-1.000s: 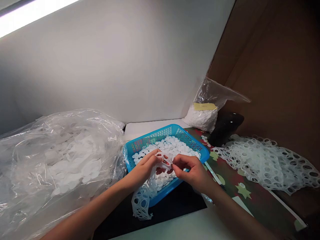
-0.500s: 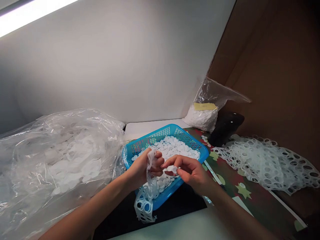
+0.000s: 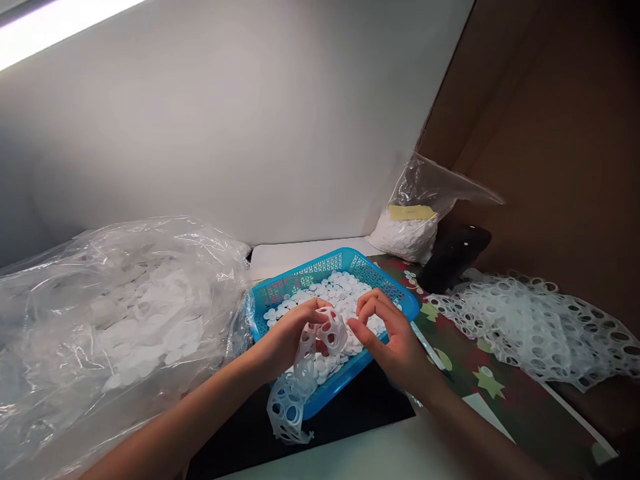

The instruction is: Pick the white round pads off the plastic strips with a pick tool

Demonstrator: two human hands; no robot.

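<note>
Left hand (image 3: 287,335) pinches perforated white strip (image 3: 305,375); right hand (image 3: 387,337) curled nearby, can't tell if holding anything. Strip looks light, floppy, tearable: grip solid webbing (image 3: 341,331).

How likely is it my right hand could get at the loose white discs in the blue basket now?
Likely yes: the right hand is over the open blue basket, with white discs lying uncovered below; the holed sheet in the left hand hides only some.
</note>
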